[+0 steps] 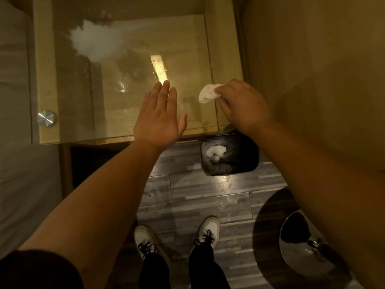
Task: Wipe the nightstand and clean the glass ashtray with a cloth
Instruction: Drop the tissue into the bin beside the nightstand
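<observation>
The nightstand [87, 84] has a glass top over yellowish wood, with reflections and smears on the glass. My left hand [159, 116] hovers flat and open over its front edge, fingers together and pointing away. My right hand [242, 105] is closed around a crumpled white cloth [208, 93] above the nightstand's front right corner. No glass ashtray shows in this view.
A black bin [245, 161] with a dark liner and white crumpled paper [215, 152] stands on the grey plank floor below the right corner. A bed [14, 101] borders the left. A round stool with a chrome base [302, 253] is at lower right. A wall runs along the right.
</observation>
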